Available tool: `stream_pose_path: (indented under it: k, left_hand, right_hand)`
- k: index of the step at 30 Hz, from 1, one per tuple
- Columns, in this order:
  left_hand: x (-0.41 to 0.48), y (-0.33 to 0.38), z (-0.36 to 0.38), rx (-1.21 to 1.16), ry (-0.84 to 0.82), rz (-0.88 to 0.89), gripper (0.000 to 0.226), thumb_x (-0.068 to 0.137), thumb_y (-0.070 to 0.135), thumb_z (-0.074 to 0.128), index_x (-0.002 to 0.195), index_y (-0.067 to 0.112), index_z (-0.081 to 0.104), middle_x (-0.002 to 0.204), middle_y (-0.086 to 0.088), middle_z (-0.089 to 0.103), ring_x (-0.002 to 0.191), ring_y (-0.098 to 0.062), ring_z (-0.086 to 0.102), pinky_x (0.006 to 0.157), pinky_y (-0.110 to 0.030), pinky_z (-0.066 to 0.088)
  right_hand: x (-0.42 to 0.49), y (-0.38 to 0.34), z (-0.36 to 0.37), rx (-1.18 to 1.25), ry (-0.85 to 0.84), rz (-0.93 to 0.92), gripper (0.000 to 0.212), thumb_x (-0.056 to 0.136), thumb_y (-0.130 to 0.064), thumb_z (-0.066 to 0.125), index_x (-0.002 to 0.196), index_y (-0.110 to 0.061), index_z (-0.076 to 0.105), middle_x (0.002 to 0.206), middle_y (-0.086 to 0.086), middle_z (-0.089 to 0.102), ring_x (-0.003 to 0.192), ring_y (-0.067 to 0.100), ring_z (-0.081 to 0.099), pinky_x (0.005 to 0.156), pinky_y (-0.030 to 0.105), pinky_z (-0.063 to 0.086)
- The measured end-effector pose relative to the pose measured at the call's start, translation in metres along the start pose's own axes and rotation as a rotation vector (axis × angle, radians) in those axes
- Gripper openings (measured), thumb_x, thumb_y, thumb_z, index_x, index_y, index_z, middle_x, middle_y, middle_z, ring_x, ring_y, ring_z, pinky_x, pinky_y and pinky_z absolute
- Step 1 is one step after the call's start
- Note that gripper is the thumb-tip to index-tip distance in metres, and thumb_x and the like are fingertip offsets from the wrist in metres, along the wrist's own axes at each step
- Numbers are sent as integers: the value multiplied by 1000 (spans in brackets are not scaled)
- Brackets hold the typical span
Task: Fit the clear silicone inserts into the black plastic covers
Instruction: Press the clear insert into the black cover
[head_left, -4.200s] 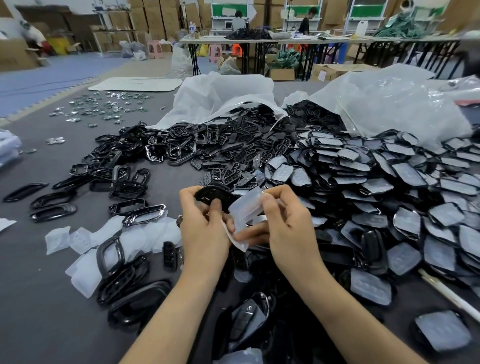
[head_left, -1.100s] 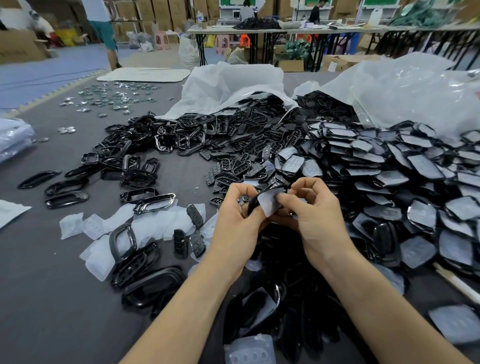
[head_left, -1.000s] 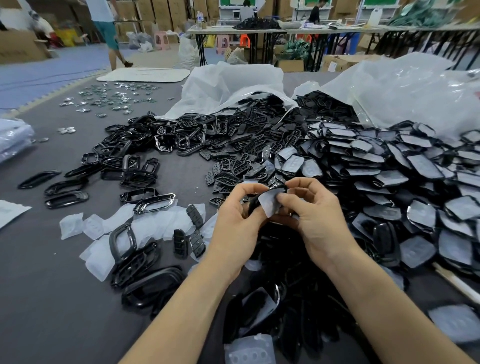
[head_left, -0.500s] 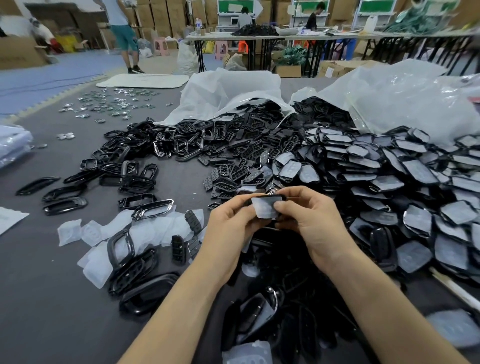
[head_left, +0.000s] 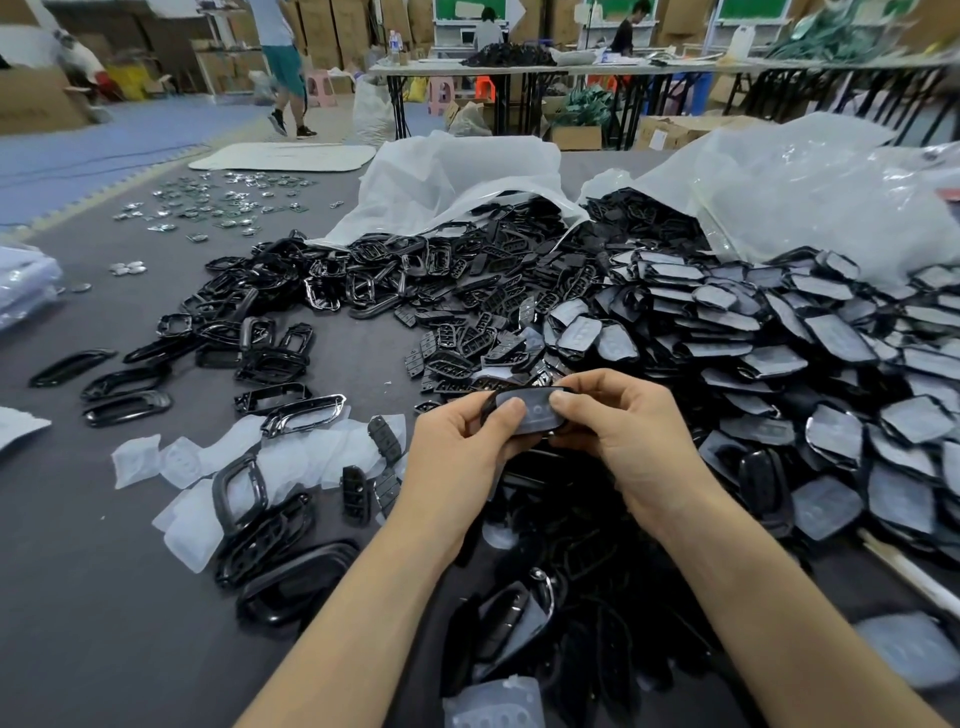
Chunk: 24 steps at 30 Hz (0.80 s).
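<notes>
Head view: cover (head_left: 536, 389) with insert (head_left: 532, 414) now lies level between your hands; a second ago it stood tilted. Your left hand (head_left: 457, 449) pinches the left end, thumb on the insert. Your right hand (head_left: 631, 434) pinches the right end, thumb likewise on the insert. Both hold it above the table (head_left: 104, 597), near the pile (head_left: 779, 364).

Two bare hands, left hand (head_left: 457, 452) and right hand (head_left: 631, 436), pinch a black plastic cover (head_left: 491, 402) with a clear silicone insert (head_left: 532, 413) between them; finished covers (head_left: 779, 364) pile rightward.
</notes>
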<state>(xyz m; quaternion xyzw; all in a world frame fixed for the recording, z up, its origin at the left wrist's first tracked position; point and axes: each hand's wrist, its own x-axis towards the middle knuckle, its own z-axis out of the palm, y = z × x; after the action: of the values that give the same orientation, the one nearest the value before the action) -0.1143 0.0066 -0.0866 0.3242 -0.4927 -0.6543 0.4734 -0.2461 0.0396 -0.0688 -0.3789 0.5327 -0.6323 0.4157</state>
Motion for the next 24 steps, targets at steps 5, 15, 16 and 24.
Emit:
stream_pose_path:
  k: [5, 15, 16, 24]
  left_hand:
    - [0, 1, 0, -14, 8, 7, 16, 94, 6, 55, 92, 3, 71, 87, -12, 75, 82, -20, 73, 70, -21, 56]
    - [-2, 5, 2, -22, 38, 18, 18, 95, 7, 54, 90, 4, 71, 87, -14, 75, 82, -20, 72, 72, -21, 56]
    - [-2, 5, 2, -15, 37, 25, 18, 95, 7, 54, 90, 4, 71, 87, -14, 75, 83, -20, 73, 72, -20, 56]
    - [-4, 7, 3, 76, 32, 76, 21, 97, 8, 52, 87, 8, 71, 83, -7, 75, 80, -17, 73, 68, -18, 55]
  right_hand:
    - [0, 1, 0, 49, -35, 45, 18, 84, 5, 63, 78, -12, 66, 66, -5, 67, 65, 6, 65, 59, 19, 52]
    - [-1, -2, -1, 103, -69, 98, 16, 82, 9, 62, 82, -7, 65, 69, 0, 69, 66, 8, 67, 60, 19, 54]
    - [-1, -2, -1, 90, -70, 99, 15, 82, 9, 63, 82, -6, 66, 69, 1, 69, 66, 9, 66, 60, 19, 54]
    - [-1, -3, -3, -7, -66, 63, 14, 82, 7, 64, 78, -7, 66, 64, -1, 68, 62, 9, 65, 60, 20, 55]
